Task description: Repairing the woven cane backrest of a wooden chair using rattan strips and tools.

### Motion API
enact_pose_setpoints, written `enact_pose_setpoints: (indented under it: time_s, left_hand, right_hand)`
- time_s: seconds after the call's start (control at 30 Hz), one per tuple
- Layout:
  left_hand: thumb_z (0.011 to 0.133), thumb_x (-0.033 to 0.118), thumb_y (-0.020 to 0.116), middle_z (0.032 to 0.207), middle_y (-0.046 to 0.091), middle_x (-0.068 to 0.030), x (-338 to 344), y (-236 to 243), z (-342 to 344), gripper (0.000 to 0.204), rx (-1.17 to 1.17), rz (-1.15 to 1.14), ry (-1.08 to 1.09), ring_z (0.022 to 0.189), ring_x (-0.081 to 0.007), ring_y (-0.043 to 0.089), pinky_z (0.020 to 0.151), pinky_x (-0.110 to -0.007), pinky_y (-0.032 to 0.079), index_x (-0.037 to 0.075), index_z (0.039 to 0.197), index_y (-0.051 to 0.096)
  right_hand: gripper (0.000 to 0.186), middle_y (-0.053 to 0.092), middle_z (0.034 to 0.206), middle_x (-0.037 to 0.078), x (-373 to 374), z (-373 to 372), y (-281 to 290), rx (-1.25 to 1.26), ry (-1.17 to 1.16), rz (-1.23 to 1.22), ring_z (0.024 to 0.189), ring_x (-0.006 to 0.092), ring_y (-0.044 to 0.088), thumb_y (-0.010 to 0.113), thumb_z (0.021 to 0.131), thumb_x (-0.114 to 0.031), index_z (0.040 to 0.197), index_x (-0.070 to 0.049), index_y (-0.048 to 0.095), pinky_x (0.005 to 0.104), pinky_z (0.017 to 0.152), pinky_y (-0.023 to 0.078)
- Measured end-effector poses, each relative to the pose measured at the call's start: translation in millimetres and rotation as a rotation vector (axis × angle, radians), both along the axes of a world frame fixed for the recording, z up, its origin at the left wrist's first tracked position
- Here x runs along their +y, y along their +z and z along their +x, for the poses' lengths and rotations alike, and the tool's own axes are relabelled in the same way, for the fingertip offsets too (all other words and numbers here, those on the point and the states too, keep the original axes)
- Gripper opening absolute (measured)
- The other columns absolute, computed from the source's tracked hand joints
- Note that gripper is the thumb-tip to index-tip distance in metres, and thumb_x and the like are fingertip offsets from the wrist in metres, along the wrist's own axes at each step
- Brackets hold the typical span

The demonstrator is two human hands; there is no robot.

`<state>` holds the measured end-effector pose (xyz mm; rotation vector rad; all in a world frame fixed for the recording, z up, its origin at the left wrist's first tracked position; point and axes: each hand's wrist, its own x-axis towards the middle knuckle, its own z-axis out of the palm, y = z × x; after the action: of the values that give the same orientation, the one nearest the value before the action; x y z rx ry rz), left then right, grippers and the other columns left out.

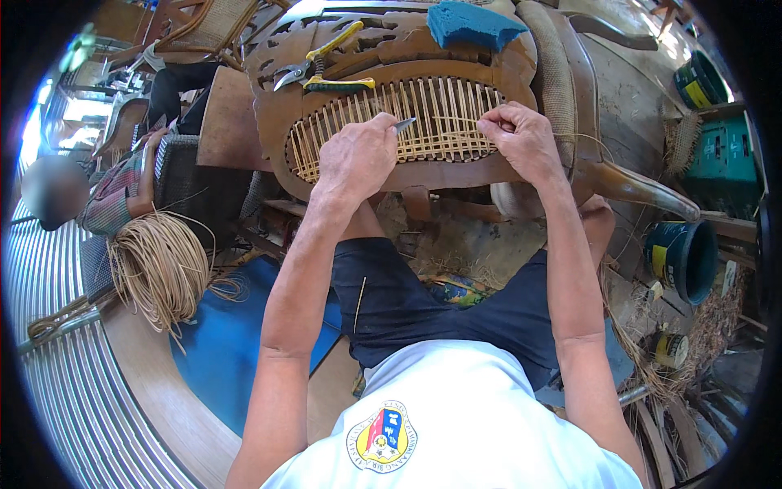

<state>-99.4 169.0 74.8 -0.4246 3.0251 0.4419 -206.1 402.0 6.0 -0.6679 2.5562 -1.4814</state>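
Note:
An oval panel of woven rattan strips [419, 102] sits in a carved wooden chair frame [456, 173] in front of me. Upright strips fill it, with crosswise strips woven in along the near part. My left hand [358, 159] is closed over the panel's left part, and a short pointed metal tool [405, 124] sticks out of it; its handle is hidden. At the panel's right end, my right hand [523, 140] pinches a thin rattan strand [588, 137] that trails off to the right. Yellow-handled pruning shears [326, 69] lie on the frame beyond my left hand.
A blue foam piece [472, 26] rests on the far side of the frame. To the left, a person [114, 191] sits beside a large rattan coil [159, 265]. On the right are a dark bucket [683, 259], a green crate [721, 163] and loose fibre scraps [705, 334].

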Motion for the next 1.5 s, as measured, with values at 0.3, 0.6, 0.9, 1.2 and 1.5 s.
enact_pose_setpoints:
  time_s: [0.3,0.6,0.9,1.2,1.5]
  left_hand:
    - [0.102,0.026,0.049,0.111,0.077,-0.0172,15.0,12.0,-17.8,0.039,-0.211,-0.194,-0.11,0.102,-0.0382,0.073,0.093,-0.05,0.056,0.024,0.134,0.07]
    - [0.099,0.02,0.047,0.116,0.076,-0.0169,26.1,20.2,-31.3,0.042,-0.303,-0.36,-0.181,0.108,-0.0371,0.072,0.095,-0.048,0.057,0.022,0.134,0.071]
    - [0.099,0.029,0.059,0.086,0.074,-0.0206,-16.7,-34.2,-7.4,0.028,0.061,0.142,-0.026,0.083,-0.0383,0.073,0.074,-0.044,0.054,0.004,0.103,0.072]
    - [0.098,0.032,0.059,0.084,0.074,-0.0201,4.8,-10.4,-25.2,0.033,0.012,-0.049,-0.079,0.083,-0.0413,0.072,0.079,-0.05,0.054,0.002,0.102,0.072]
    - [0.098,0.031,0.058,0.094,0.075,-0.0234,-1.0,-15.3,-39.4,0.033,-0.033,-0.1,-0.18,0.089,-0.0423,0.072,0.085,-0.051,0.055,0.002,0.102,0.073]
  right_hand:
    - [0.017,0.071,0.093,0.013,3.7,-11.5,-12.2,0.13,-0.021,0.014,0.085,0.028,0.07,0.072,0.09,-0.016,0.094,0.0,0.076,0.039,0.079,0.055]
    - [0.018,0.07,0.092,0.009,6.4,-12.4,-10.2,0.047,-0.018,-0.016,0.086,0.0188,0.069,0.072,0.091,-0.016,0.098,0.001,0.075,0.0336,0.083,0.054]
    - [0.017,0.07,0.091,0.012,4.6,-10.6,-10.9,0.042,-0.027,-0.069,0.085,0.0248,0.069,0.072,0.091,-0.018,0.095,-0.001,0.075,0.0367,0.081,0.055]
    - [0.018,0.071,0.092,0.008,7.0,-13.3,-12.9,0.03,-0.047,-0.011,0.084,0.0163,0.068,0.074,0.093,-0.017,0.099,0.0,0.075,0.0322,0.081,0.054]
    - [0.022,0.074,0.091,0.008,4.1,-6.5,-6.6,-0.06,-0.033,-0.125,0.083,0.0169,0.069,0.076,0.092,-0.022,0.098,-0.001,0.078,0.0322,0.079,0.056]
